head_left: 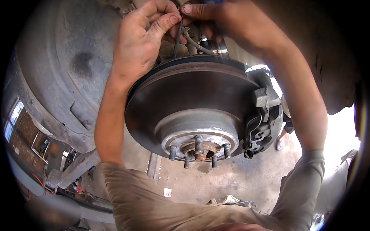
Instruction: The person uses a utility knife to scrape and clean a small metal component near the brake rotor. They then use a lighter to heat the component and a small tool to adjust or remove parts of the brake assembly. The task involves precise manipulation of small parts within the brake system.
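Both my arms reach up around a brake disc (185,88), my hands meeting above and behind its upper rim. Between thumb and curled fingers my left hand (140,38) pinches a thin black cable (178,38), which runs down behind the disc. My right hand (225,17) is closed too, its thumb tip against the cable's upper end by the left fingertips; what lies beneath that thumb is hidden. Just right of the cable, a grey hose (196,45) curves down toward the disc's back. A brake caliper (266,119) sits on the disc's right edge.
The wheel hub (198,134) points toward me with several threaded studs. A dusty wheel-arch liner (73,73) curves along the left. Below are the concrete floor (185,181) and a lift arm (77,169). Another person's foot (279,144) shows beyond the caliper.
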